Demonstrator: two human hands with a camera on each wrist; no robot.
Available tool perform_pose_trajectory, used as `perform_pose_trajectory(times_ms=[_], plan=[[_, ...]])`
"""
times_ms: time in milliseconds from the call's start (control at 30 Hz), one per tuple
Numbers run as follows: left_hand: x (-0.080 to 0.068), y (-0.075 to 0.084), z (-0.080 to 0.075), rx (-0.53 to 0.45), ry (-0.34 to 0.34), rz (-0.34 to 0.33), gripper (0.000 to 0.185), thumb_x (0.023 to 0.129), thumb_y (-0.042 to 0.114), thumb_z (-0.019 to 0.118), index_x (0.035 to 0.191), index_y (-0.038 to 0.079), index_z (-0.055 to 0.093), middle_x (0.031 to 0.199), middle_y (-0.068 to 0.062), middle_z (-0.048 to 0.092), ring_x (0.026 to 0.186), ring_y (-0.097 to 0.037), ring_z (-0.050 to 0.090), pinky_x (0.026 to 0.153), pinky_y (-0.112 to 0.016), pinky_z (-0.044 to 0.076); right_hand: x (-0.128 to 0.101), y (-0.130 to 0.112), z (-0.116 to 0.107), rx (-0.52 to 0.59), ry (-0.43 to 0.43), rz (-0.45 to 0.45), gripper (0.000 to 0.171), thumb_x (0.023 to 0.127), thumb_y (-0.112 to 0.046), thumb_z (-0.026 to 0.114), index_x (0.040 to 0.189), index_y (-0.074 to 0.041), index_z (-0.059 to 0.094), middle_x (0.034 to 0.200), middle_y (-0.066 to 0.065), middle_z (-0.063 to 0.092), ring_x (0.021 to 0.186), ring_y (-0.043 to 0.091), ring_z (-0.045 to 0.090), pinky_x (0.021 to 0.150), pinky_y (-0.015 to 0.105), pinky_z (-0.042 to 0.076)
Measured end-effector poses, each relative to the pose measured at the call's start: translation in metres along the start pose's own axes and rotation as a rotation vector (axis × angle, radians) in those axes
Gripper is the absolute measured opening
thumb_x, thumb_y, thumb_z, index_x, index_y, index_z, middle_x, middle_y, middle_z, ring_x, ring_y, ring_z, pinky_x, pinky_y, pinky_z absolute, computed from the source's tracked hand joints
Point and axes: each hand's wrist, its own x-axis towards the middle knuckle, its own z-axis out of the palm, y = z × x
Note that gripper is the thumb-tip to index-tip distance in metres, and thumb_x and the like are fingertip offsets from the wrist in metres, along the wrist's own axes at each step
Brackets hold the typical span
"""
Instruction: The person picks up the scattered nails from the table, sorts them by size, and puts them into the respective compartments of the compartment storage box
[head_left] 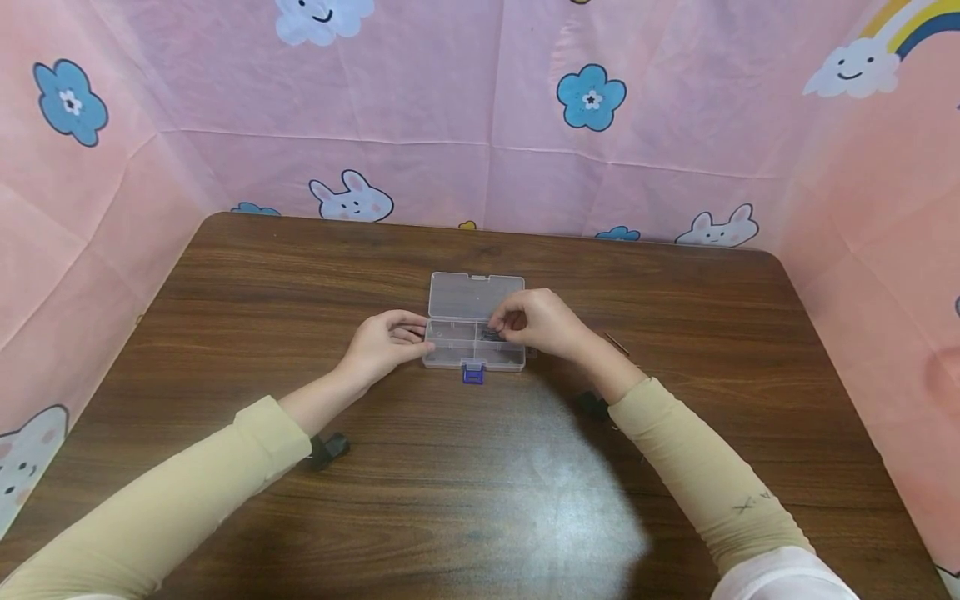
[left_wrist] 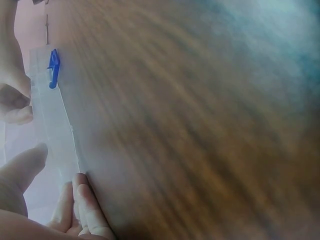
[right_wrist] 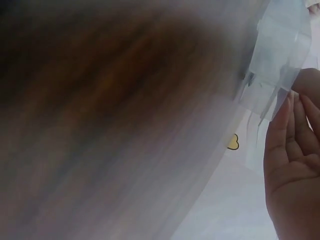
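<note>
A clear plastic compartment box [head_left: 453, 357] lies open mid-table, its lid [head_left: 476, 294] folded back and a blue latch [head_left: 473, 374] at the front. My left hand [head_left: 417, 340] grips the box's left end, thumb at the front edge. In the left wrist view the box wall [left_wrist: 55, 130] and the blue latch [left_wrist: 53, 67] show beside my left hand [left_wrist: 60, 190]. My right hand [head_left: 498, 327] reaches into the right rear compartment, fingertips pinched on small dark pieces [head_left: 491, 336]. The right wrist view is blurred, showing the box [right_wrist: 275, 55] by my right hand [right_wrist: 295, 165].
The brown wooden table [head_left: 480, 500] is walled by pink cartoon-print cloth [head_left: 480, 125] on three sides. A thin stick [head_left: 617, 342] lies on the table right of my right wrist. Black wrist mounts [head_left: 330, 448] hang under both forearms.
</note>
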Motion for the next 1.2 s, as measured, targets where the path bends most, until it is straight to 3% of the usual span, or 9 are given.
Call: perform_pose_trajectory(times_ms=[333, 633, 1000, 1200], plan=[[-0.001, -0.002, -0.001, 0.012, 0.007, -0.002, 0.046, 0.094, 0.017, 0.081, 0.134, -0.001, 0.067, 0.129, -0.021, 0.073, 0.110, -0.030, 0.073, 0.086, -0.022, 0.057, -0.005, -0.001, -0.002, 0.066, 0.023, 0.014, 0.013, 0.093, 0.003, 0.077, 0.104, -0.003, 0.080, 0.098, 0.008, 0.080, 0.088, 0.019, 0.073, 0.080, 0.030, 0.062], [-0.001, -0.003, -0.001, 0.014, 0.011, -0.004, 0.045, 0.094, 0.015, 0.081, 0.134, -0.001, 0.067, 0.127, -0.021, 0.074, 0.109, -0.030, 0.073, 0.082, -0.017, 0.054, -0.022, 0.002, -0.023, 0.164, 0.131, 0.074, 0.017, 0.092, 0.004, 0.078, 0.108, 0.000, 0.079, 0.103, 0.014, 0.078, 0.095, 0.025, 0.071, 0.084, 0.035, 0.062], [0.000, -0.001, 0.000, 0.011, 0.004, -0.008, 0.045, 0.095, 0.015, 0.080, 0.135, -0.001, 0.067, 0.129, -0.022, 0.074, 0.111, -0.031, 0.073, 0.082, -0.017, 0.054, -0.048, 0.020, -0.047, 0.128, 0.193, 0.105, 0.018, 0.092, 0.000, 0.080, 0.110, 0.000, 0.078, 0.107, 0.014, 0.079, 0.096, 0.026, 0.071, 0.088, 0.045, 0.061], [0.001, 0.000, 0.002, 0.003, 0.003, 0.000, 0.045, 0.095, 0.015, 0.081, 0.134, -0.002, 0.067, 0.126, -0.022, 0.075, 0.108, -0.028, 0.073, 0.082, -0.017, 0.054, -0.065, 0.031, -0.057, 0.084, 0.195, 0.175, 0.019, 0.092, -0.002, 0.080, 0.111, -0.002, 0.079, 0.106, 0.012, 0.079, 0.096, 0.025, 0.071, 0.088, 0.037, 0.060]])
